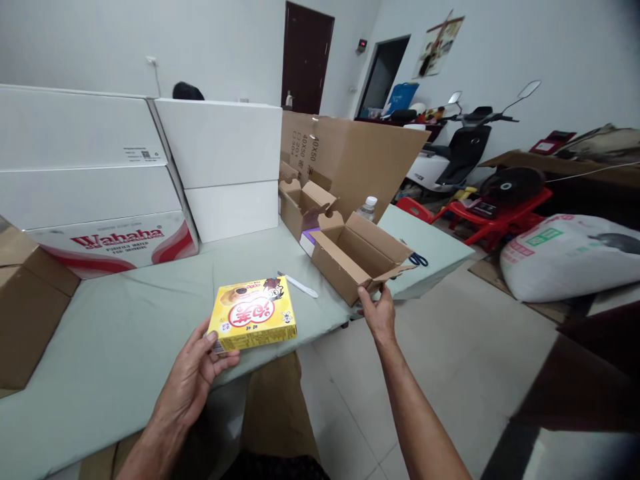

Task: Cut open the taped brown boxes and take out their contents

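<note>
Green table point(125, 327); carton point(107, 257) reading "Wahaha"; held yellow box point(256, 317), Chinese-lettered.

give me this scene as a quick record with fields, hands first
left grip: holds yellow box by its near left corner
right grip: holds open carton at its near end
between the two boxes: white tool, on table
behind open carton: bottle; second carton
rear left of table: stacked white boxes
beyond table, right: scooter
unclear: whether yellow box touches the table
</note>
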Demonstrator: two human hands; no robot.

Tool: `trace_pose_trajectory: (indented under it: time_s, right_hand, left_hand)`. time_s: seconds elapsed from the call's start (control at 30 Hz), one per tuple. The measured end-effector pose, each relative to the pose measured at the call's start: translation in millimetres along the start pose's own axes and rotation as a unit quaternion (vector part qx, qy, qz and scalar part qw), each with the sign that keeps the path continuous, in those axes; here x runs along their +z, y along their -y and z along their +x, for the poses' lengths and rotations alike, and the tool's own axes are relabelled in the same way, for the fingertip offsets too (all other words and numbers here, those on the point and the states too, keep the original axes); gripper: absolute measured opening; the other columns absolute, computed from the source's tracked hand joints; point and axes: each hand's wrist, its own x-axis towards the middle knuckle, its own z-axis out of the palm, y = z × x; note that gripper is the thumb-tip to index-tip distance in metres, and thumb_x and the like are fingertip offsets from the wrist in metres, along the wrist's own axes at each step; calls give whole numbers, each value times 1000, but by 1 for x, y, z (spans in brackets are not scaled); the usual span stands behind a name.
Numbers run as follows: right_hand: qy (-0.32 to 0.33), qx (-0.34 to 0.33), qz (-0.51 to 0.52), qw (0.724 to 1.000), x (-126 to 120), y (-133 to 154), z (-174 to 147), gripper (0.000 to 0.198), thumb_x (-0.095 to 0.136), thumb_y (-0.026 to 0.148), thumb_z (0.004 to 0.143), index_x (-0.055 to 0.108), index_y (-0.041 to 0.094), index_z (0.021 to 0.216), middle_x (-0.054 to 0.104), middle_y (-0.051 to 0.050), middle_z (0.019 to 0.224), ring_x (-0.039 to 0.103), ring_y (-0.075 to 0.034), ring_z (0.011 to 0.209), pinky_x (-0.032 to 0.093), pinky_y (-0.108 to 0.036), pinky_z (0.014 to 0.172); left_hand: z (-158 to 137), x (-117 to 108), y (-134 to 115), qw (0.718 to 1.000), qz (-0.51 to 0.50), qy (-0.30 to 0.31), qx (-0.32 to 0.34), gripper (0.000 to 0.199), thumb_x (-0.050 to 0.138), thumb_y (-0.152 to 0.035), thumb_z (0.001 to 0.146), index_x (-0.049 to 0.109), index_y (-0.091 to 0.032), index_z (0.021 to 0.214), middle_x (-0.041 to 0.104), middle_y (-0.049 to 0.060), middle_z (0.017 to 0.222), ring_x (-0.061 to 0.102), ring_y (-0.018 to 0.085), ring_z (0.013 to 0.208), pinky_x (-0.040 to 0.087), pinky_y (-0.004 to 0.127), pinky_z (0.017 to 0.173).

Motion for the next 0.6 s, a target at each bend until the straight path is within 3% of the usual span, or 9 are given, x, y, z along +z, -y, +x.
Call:
trace_pose_trajectory:
  time_s: [0.2,0.33,0.47,0.6]
  right_hand:
    - [17,19,25,999,23,10,5,90,59,69,84,46,7,148,60,-23,135,56,-35,122,48,-51,105]
    - [26,22,27,999,32,18,12,91,59,69,84,44,7,149,59,-24,135,55,-33,124,47,-50,106]
    - [28,18,21,999,27,25,12,91,61,69,82,43,10,149,56,-24,137,56,-36,124,47,-55,104]
    - [-19,-22,-48,998,13,31,0,99,67,69,77,37,15,154,37,-28,154,44,-44,138,39,-66,109]
  left_hand:
    - [-1,-1,0,1000,5,-9,-2,78,92,-35,60,58,-16,127,75,11,111,74,21,67,66,33,61]
    - [0,-2,2,1000,3,-8,-4,73,90,-32,64,58,-16,128,75,10,111,74,20,67,66,33,62]
    - [1,-5,4,1000,-2,-5,-5,70,88,-31,67,59,-17,129,76,9,110,75,21,70,66,34,63]
    - [4,-10,5,1000,-4,-9,-5,71,89,-31,67,59,-17,129,76,8,107,75,21,70,66,33,63]
